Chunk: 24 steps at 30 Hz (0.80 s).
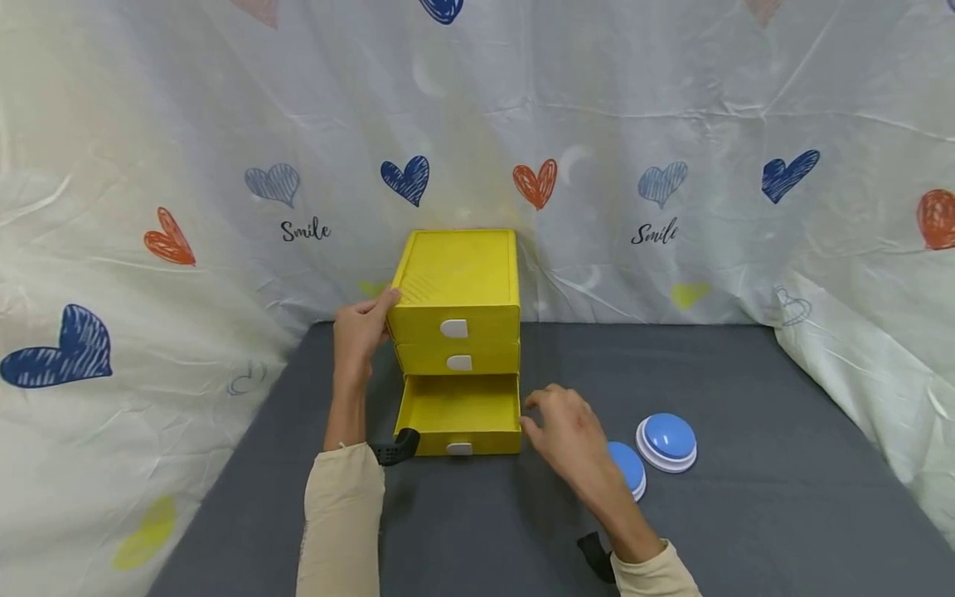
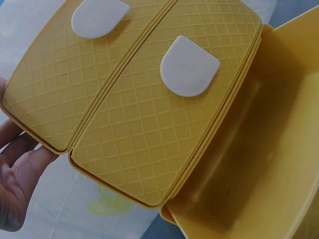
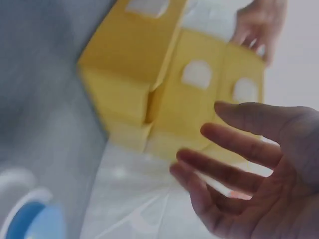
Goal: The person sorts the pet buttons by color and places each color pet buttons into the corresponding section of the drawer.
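A yellow three-drawer cabinet [image 1: 466,269] with white tab handles stands near the back of the table. Its bottom drawer [image 1: 458,404] is pulled out, showing a bare yellow inside; the upper two are closed. My left hand [image 1: 360,332] holds the cabinet's upper left front corner, thumb at the top edge and fingers along the side, as the left wrist view also shows. To the right of the pulled-out drawer hovers my right hand [image 1: 567,431], its fingers [image 3: 241,144] loosely bent and spread with nothing between them.
Two blue push buttons on white bases lie right of my right hand: one [image 1: 669,439] in full view, the other [image 1: 627,466] partly behind the forearm. A white curtain [image 1: 597,274] printed with hearts hangs behind the grey table [image 1: 716,373].
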Available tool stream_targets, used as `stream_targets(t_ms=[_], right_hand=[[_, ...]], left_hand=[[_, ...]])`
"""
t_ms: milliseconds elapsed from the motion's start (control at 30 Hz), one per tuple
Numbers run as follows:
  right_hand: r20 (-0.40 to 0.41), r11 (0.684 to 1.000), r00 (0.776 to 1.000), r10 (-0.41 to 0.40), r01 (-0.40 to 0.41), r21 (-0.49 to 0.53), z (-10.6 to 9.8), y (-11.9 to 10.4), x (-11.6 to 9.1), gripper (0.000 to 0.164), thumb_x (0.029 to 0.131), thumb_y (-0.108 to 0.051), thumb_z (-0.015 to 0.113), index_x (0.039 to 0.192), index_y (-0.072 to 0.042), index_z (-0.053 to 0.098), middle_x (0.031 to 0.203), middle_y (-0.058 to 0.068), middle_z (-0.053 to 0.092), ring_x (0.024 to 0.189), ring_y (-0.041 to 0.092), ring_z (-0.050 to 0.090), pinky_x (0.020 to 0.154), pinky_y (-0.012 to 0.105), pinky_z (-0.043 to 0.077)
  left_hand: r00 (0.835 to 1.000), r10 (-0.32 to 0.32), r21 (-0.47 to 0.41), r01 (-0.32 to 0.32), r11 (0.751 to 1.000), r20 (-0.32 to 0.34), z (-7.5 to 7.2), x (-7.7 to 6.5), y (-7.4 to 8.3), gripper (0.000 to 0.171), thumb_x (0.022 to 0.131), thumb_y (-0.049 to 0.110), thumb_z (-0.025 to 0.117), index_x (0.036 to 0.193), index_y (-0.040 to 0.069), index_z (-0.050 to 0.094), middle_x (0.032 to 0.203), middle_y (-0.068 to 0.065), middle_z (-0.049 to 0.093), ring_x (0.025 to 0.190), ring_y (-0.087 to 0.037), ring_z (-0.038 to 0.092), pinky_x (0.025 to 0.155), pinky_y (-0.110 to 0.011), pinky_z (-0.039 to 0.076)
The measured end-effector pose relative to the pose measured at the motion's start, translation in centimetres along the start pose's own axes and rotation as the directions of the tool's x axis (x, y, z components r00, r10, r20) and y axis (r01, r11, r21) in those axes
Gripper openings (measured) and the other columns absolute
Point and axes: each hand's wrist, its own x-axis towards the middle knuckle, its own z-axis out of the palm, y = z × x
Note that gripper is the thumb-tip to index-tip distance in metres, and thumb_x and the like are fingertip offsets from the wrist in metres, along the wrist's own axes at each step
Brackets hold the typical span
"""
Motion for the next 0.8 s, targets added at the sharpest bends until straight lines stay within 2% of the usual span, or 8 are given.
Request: stream_targets(t_ms=[33, 133, 233, 333, 467, 567, 667, 800], right_hand=[[-0.005, 0.999, 1.0, 0.019, -0.019, -0.035, -0.1, 0.5, -0.2, 0.022, 0.078, -0.025, 0.074, 0.097, -0.014, 0.072, 0.097, 0.003, 0.063, 0.082, 0.021, 0.057, 0.07, 0.035, 0.047], [0.01, 0.991, 0.997, 0.079, -0.077, -0.114, -0.1, 2.1, -0.8, 0.029, 0.075, -0.027, 0.077, 0.1, -0.016, 0.071, 0.102, 0.005, 0.06, 0.087, 0.03, 0.052, 0.068, 0.042, 0.041], [0.069, 0.98, 0.986, 0.149, -0.138, -0.141, -0.1, 3.5, -1.7, 0.038, 0.071, -0.027, 0.079, 0.106, -0.015, 0.068, 0.104, 0.008, 0.057, 0.089, 0.034, 0.049, 0.066, 0.047, 0.04], [0.133, 0.967, 0.967, 0.217, -0.194, -0.162, -0.2, 4.5, -2.6, 0.049, 0.067, -0.027, 0.082, 0.111, -0.012, 0.066, 0.106, 0.014, 0.055, 0.091, 0.039, 0.048, 0.066, 0.057, 0.041], [0.176, 0.955, 0.945, 0.277, -0.249, -0.162, -0.5, 5.6, -3.5, 0.059, 0.057, -0.024, 0.087, 0.11, -0.009, 0.064, 0.102, 0.022, 0.052, 0.092, 0.045, 0.047, 0.064, 0.066, 0.04], [0.175, 0.953, 0.942, 0.285, -0.26, -0.153, -0.5, 6.1, -3.9, 0.054, 0.053, -0.019, 0.088, 0.101, -0.007, 0.066, 0.094, 0.022, 0.051, 0.087, 0.045, 0.048, 0.058, 0.063, 0.042], [0.177, 0.956, 0.944, 0.277, -0.254, -0.144, -0.5, 6.4, -4.0, 0.046, 0.054, -0.012, 0.087, 0.094, -0.006, 0.066, 0.089, 0.021, 0.05, 0.081, 0.043, 0.049, 0.053, 0.053, 0.044], [0.19, 0.965, 0.949, 0.252, -0.231, -0.127, -0.5, 6.6, -4.1, 0.04, 0.056, -0.007, 0.085, 0.091, -0.003, 0.066, 0.087, 0.021, 0.05, 0.076, 0.04, 0.048, 0.053, 0.045, 0.044]], left_hand=[[1.0, -0.002, 0.003, 0.002, 1.0, -0.002, -0.1, 0.0, 0.0, 0.062, 0.07, 0.062, 0.067, 0.108, 0.012, 0.07, 0.116, -0.004, 0.061, 0.093, -0.017, 0.062, 0.079, -0.035, 0.052], [1.0, -0.001, 0.014, 0.001, 1.0, -0.002, -0.2, 0.0, 0.0, 0.062, 0.071, 0.062, 0.066, 0.111, 0.014, 0.069, 0.118, -0.004, 0.06, 0.094, -0.017, 0.062, 0.079, -0.034, 0.052], [1.0, -0.002, 0.012, 0.002, 1.0, 0.002, -0.1, 0.0, 0.0, 0.063, 0.071, 0.061, 0.066, 0.114, 0.015, 0.067, 0.12, -0.006, 0.059, 0.096, -0.018, 0.062, 0.08, -0.034, 0.052], [1.0, -0.005, 0.001, 0.005, 1.0, 0.01, 0.0, 0.0, 0.1, 0.064, 0.071, 0.06, 0.067, 0.117, 0.015, 0.065, 0.122, -0.007, 0.058, 0.099, -0.02, 0.061, 0.082, -0.036, 0.051], [1.0, -0.001, -0.01, 0.001, 1.0, 0.019, 0.1, 0.0, 0.1, 0.065, 0.071, 0.06, 0.067, 0.118, 0.014, 0.064, 0.123, -0.008, 0.058, 0.1, -0.021, 0.061, 0.084, -0.038, 0.05], [1.0, 0.006, -0.01, -0.006, 1.0, 0.016, 0.0, 0.0, 0.1, 0.065, 0.071, 0.06, 0.067, 0.117, 0.014, 0.065, 0.123, -0.006, 0.057, 0.098, -0.02, 0.062, 0.081, -0.036, 0.051], [1.0, 0.009, -0.008, -0.009, 1.0, 0.017, 0.0, 0.1, 0.0, 0.064, 0.072, 0.06, 0.067, 0.117, 0.014, 0.065, 0.124, -0.005, 0.057, 0.097, -0.019, 0.062, 0.079, -0.033, 0.052], [1.0, 0.007, -0.005, -0.007, 1.0, 0.021, 0.0, 0.1, 0.0, 0.066, 0.072, 0.06, 0.066, 0.118, 0.014, 0.064, 0.125, -0.006, 0.057, 0.097, -0.019, 0.062, 0.078, -0.031, 0.053]])
